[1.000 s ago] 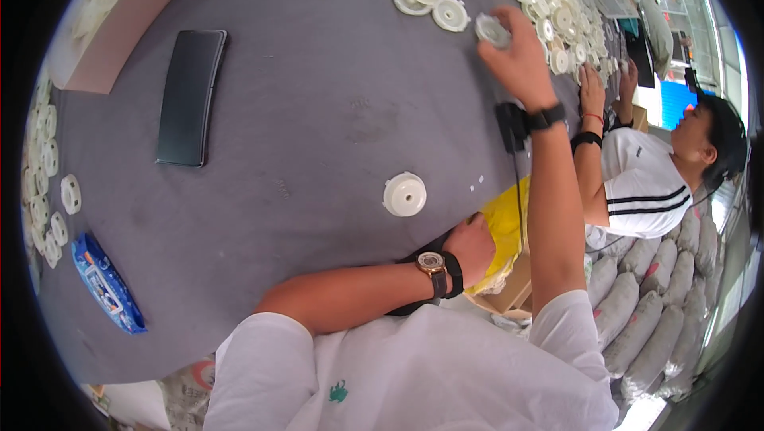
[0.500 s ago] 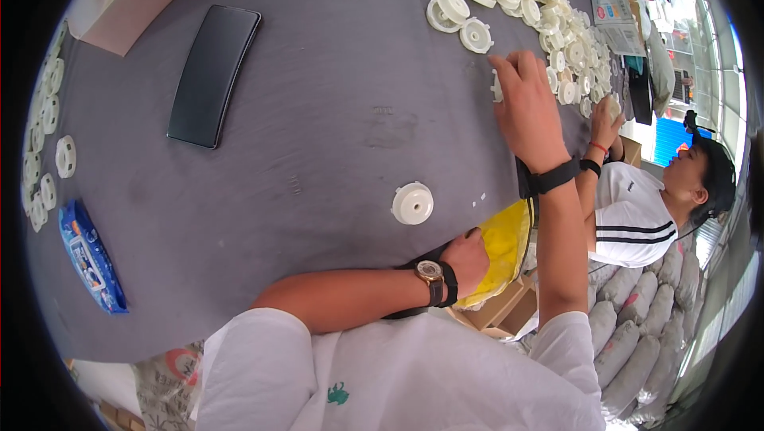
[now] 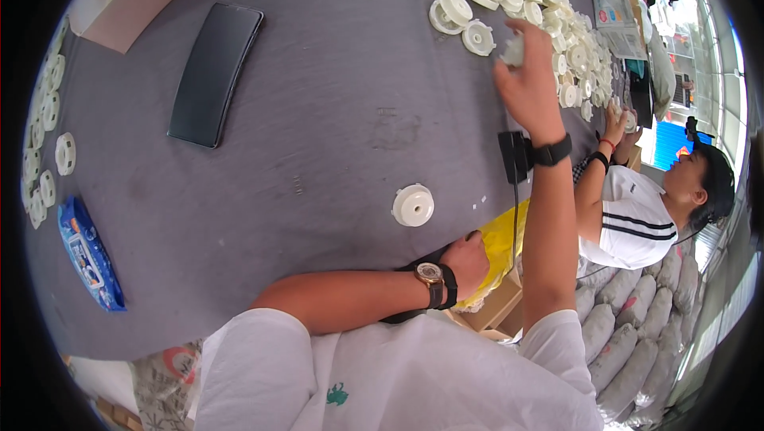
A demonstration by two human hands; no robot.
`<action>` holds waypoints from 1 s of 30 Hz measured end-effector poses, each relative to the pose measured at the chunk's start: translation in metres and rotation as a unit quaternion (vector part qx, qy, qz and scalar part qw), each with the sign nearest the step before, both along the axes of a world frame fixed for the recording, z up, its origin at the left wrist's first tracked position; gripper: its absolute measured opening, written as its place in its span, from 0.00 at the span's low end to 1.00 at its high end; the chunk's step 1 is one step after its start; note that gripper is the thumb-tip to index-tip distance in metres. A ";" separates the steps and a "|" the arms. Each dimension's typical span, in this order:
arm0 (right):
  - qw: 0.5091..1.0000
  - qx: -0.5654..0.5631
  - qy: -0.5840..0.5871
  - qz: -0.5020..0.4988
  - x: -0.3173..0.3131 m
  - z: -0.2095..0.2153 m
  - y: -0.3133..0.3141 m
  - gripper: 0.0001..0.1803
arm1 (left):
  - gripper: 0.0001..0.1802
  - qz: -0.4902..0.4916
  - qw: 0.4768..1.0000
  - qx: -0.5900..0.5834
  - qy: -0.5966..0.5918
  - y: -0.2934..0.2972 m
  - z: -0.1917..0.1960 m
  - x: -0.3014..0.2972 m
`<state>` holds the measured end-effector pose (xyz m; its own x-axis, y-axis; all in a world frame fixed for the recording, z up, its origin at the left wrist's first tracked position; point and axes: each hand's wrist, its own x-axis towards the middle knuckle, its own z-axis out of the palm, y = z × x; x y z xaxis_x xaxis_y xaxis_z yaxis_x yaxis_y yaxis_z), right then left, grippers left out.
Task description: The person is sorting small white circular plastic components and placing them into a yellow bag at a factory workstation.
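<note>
Ribbed white plastic disc (image 3: 513,50) pinched in right hand (image 3: 528,85); pile (image 3: 525,1) beside.

One head-worn fisheye view, looking steeply down from close above the grey table (image 3: 318,113); the person's own forearms enter from the near edge; straight lines bend toward the dark rim.

Grey table (image 3: 334,113): white discs (image 3: 509,1), phone (image 3: 215,73)

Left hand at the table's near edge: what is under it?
The left hand rests at the edge of the grey table, on a yellow bag. What the bag holds, and whatever lies beneath the palm, is covered.
</note>
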<state>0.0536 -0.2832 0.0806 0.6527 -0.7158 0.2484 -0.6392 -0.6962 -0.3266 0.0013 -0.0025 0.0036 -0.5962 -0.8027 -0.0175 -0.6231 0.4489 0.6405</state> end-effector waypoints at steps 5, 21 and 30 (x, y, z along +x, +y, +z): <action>0.997 0.049 0.051 0.028 0.026 -0.014 -0.019 0.29 | 0.10 0.016 1.000 -0.003 0.010 0.000 0.003 0.006; 0.991 0.084 0.015 0.106 0.046 0.001 -0.037 0.31 | 0.10 0.018 1.000 -0.008 -0.002 0.001 0.001 0.001; 0.864 0.461 -0.198 -0.036 -0.011 0.024 -0.003 0.34 | 0.12 0.016 1.000 0.016 0.008 0.004 0.000 0.003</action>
